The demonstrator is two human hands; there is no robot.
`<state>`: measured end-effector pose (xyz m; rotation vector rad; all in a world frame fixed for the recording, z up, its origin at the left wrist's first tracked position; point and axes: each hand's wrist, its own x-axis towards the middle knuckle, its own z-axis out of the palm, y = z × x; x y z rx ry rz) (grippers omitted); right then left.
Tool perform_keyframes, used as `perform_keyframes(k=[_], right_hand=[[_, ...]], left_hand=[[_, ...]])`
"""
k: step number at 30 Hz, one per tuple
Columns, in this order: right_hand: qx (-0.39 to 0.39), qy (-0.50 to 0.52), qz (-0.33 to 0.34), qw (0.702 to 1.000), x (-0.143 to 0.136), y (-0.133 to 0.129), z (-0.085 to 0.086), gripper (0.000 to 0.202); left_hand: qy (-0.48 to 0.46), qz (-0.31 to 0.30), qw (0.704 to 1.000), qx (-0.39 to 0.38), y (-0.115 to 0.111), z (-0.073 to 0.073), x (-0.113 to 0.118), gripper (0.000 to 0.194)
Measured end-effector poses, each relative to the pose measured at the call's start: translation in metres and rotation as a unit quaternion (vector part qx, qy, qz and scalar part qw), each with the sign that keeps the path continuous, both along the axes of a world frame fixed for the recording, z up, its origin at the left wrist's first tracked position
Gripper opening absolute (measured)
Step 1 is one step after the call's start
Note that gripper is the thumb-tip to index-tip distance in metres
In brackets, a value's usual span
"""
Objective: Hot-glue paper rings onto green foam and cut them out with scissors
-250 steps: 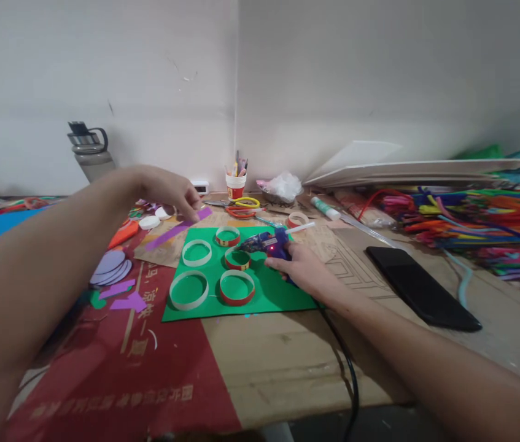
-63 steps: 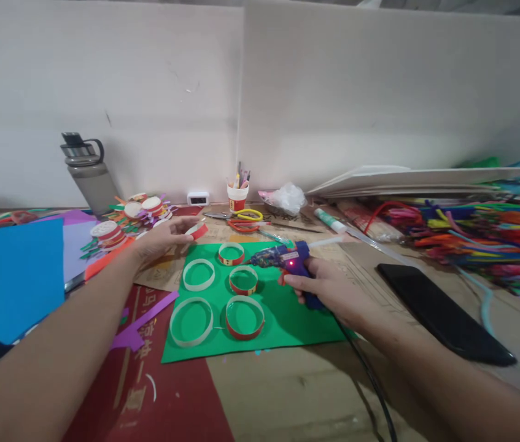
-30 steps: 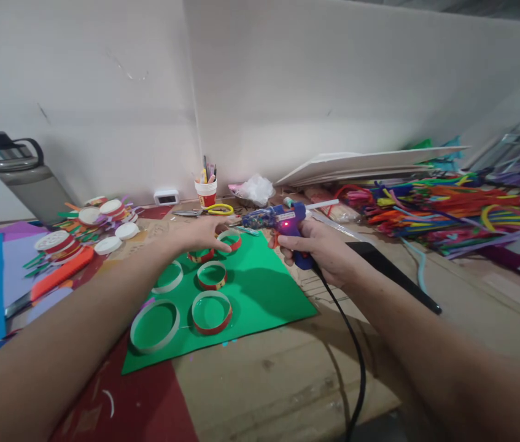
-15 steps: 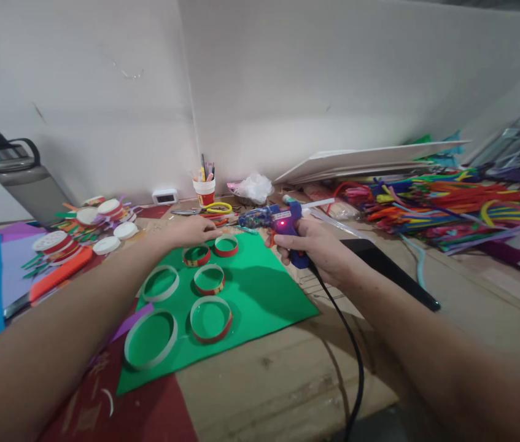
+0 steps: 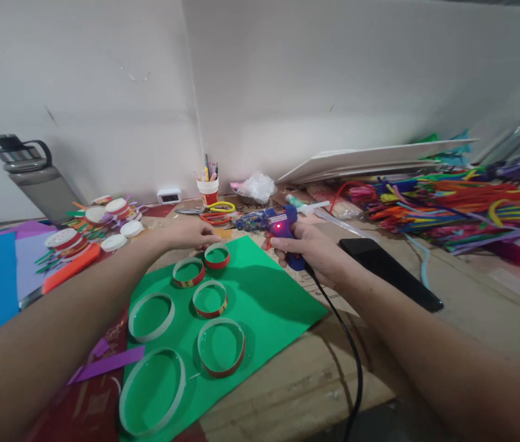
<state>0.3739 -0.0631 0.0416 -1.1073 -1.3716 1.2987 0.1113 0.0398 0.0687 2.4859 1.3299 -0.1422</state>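
My right hand [image 5: 310, 245] is wrapped round the handle of a blue glue gun [image 5: 282, 230] with a lit red light, its nozzle pointing left. Beyond the far left corner of the green sheet [image 5: 264, 288], my left hand [image 5: 195, 234] has its fingers drawn together beside a small orange piece [image 5: 223, 234]; what they hold, if anything, is too small to make out. Several paper rings stand on the sheet, among them a red-edged ring [image 5: 217, 261] nearest my left hand and a large white ring [image 5: 126, 399] at the near left.
Scissors [image 5: 226, 207], a pen cup [image 5: 208, 191] and a plastic bag [image 5: 260, 187] lie behind. A black phone-like slab [image 5: 388, 273] and colourful pipe cleaners [image 5: 453, 202] are at right. A bottle [image 5: 41, 184], drum-like crafts [image 5: 64, 240] and an orange cutter [image 5: 73, 268] sit left. A black cord [image 5: 354, 344] hangs from the gun.
The green sheet and its rings have shifted nearer and to the left, uncovering the orange piece by my left hand. The glue gun stays in my right hand, almost where it was.
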Motion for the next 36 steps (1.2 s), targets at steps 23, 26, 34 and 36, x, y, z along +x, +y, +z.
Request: perform_keyframes(k=[23, 26, 34, 36], right_hand=[[0.017, 0.06, -0.046, 0.997, 0.006, 0.003, 0.009, 0.023], [0.017, 0.061, -0.042, 0.997, 0.005, 0.002, 0.01, 0.024], [0.015, 0.048, -0.047, 0.998, 0.002, 0.0, 0.008, 0.025], [0.011, 0.042, -0.045, 0.998, 0.002, 0.0, 0.006, 0.026]], left_hand=[[-0.069, 0.01, 0.998, 0.008, -0.015, -0.004, 0.037, 0.05], [0.023, 0.016, 0.999, 0.036, -0.01, 0.0, 0.024, 0.038], [0.143, 0.016, 0.99, -0.001, -0.011, 0.008, 0.014, 0.04], [0.104, 0.027, 0.994, -0.003, -0.012, 0.004, 0.014, 0.039]])
